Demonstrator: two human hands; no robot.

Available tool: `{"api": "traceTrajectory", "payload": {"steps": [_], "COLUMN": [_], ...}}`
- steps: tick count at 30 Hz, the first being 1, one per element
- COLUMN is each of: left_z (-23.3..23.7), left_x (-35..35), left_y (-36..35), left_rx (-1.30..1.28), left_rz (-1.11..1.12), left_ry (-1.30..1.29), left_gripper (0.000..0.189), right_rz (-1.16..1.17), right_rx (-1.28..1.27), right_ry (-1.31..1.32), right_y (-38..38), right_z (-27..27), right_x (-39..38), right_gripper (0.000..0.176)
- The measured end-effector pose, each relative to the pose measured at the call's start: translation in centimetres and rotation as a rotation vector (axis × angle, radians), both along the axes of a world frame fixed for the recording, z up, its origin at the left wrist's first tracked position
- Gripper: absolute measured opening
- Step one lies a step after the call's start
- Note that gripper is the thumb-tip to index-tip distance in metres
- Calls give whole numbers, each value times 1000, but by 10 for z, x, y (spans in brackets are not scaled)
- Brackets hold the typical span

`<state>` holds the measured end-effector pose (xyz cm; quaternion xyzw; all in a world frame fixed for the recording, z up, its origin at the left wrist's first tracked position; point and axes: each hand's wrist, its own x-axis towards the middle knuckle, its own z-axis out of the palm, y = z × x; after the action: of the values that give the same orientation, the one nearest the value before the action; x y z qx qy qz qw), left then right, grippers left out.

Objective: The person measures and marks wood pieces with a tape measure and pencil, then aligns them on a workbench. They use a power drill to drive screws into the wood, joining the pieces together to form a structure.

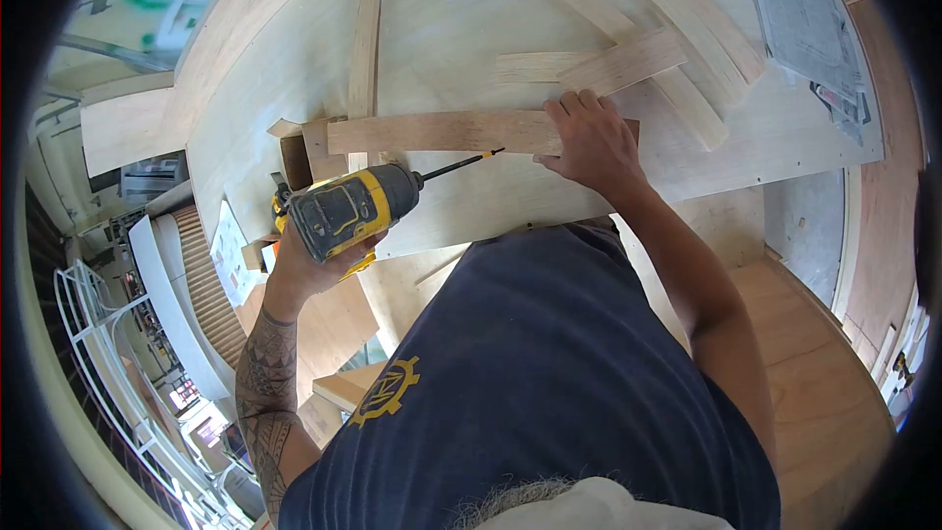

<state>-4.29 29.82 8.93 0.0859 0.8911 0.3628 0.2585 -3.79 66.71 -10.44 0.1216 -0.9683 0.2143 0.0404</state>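
Note:
My left hand [312,260] is wrapped round the handle of a yellow and black cordless drill [355,208]. A long dark bit [459,167] with a yellow band near its end points right from the chuck, its tip in front of a wooden strip [442,132]. My right hand [597,142] grips this strip near its right end, fingers over the far edge and thumb on the near side. The strip lies crosswise, its left part over a second strip [365,49] that runs away from me across the pale tabletop [451,49].
Several loose wooden strips [628,61] lie overlapping beyond my right hand. Printed sheets [805,15] cover the table's far right corner. An open cardboard box [296,155] stands left, behind the drill. Below the table's near edge are plywood panels [814,353]. White metal rails [108,334] stand far left.

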Motion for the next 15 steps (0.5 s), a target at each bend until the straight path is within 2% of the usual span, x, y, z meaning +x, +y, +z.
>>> {"api": "traceTrajectory", "payload": {"steps": [15], "left_z": [7], "left_x": [-2], "left_y": [3], "left_rx": [-105], "left_rz": [-3], "left_ry": [-13], "left_gripper": [46], "right_rz": [5], "right_rx": [-26], "right_ry": [-14], "right_y": [0], "right_z": [0], "right_x": [0], "right_gripper": [62]}}
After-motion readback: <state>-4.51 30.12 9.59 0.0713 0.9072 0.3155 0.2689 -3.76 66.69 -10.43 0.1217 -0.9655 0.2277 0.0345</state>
